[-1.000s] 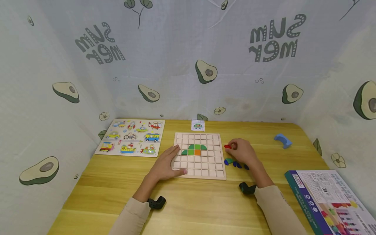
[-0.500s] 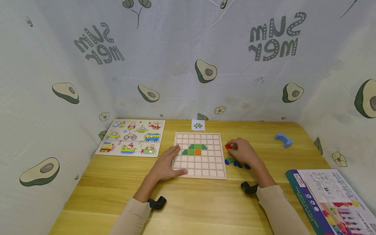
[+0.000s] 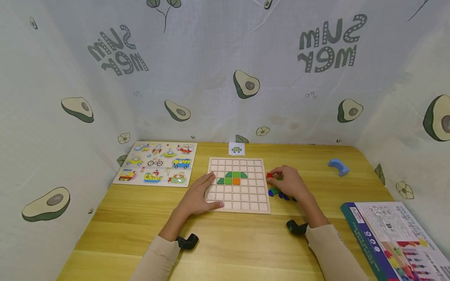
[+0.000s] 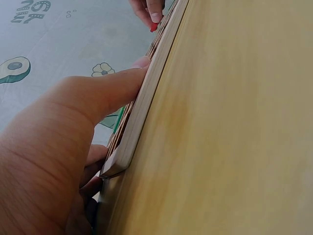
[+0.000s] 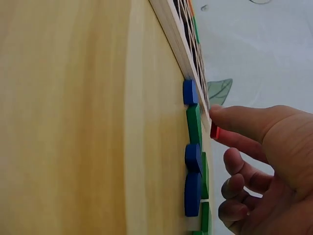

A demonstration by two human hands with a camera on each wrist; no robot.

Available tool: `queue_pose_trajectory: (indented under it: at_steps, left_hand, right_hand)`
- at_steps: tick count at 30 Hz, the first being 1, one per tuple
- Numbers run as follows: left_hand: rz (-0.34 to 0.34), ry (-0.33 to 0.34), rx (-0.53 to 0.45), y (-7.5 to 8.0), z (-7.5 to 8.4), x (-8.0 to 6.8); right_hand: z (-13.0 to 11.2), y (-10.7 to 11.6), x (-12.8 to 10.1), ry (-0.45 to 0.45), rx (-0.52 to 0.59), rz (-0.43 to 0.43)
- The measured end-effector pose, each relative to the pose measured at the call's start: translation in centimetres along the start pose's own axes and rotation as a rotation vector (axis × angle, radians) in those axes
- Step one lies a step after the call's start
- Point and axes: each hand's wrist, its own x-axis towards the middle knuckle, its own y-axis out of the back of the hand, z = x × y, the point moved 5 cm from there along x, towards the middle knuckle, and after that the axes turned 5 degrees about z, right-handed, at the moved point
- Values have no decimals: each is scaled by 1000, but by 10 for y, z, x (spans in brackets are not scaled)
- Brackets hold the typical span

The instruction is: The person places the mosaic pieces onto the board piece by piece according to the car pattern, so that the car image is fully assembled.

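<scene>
My left hand (image 3: 197,197) rests on the left side of the square wooden grid board (image 3: 253,195), fingers along its left edge and thumb on its front corner. On the board lie several green pieces (image 3: 236,175) and one orange square (image 3: 236,182). Just off the board's right edge, my right hand (image 3: 290,182) pinches a small red block (image 5: 214,130) between thumb and forefinger; its other fingers are loosely curled. Below that hand, blue pieces (image 5: 192,193) and green pieces (image 5: 194,125) lie on the table, partly covered by it in the head view.
Behind the board stands a small picture card (image 3: 236,149) with a turtle-like grid pattern. A vehicle puzzle board (image 3: 154,166) lies at the left. Toward the right are a blue arch block (image 3: 338,167) and a colourful box (image 3: 393,234). A patterned curtain (image 3: 211,78) encloses the table.
My right hand has shifted slightly left with the red block, bringing it closer to the board's right edge. The left hand stays in place on the board.
</scene>
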Motion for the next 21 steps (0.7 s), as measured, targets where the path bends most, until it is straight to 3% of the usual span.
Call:
queue_pose_trajectory:
  at_steps: [10,21]
  left_hand:
    - [-4,10,-14,0,0,0]
    - [2,5,-18,1,1,-1]
  right_hand:
    - [-15,-9,-4,55,61,33]
    - [-33,-24,-3,44,106,18]
